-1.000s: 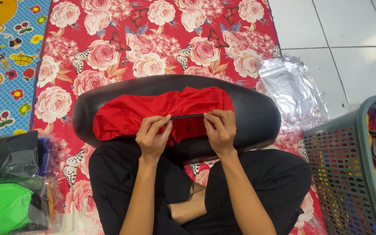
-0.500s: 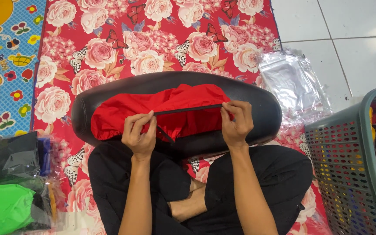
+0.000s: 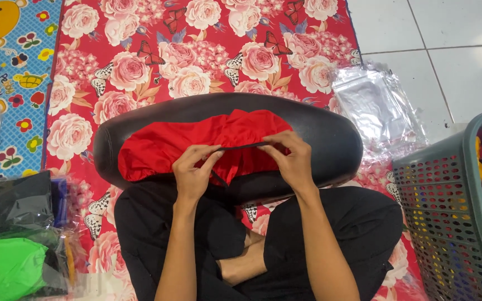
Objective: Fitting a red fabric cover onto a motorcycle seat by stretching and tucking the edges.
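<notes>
Red gathered fabric cover [image 3: 163, 147] lies on black padded cushion [image 3: 330, 147]; left hand [image 3: 193, 173] and right hand [image 3: 291, 161] pinch its thin black cord [image 3: 241, 147], stretched sideways between them.

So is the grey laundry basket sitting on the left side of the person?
No, the grey perforated basket stands at the person's right, beside the right hand that pinches the black band on the red cloth.
</notes>
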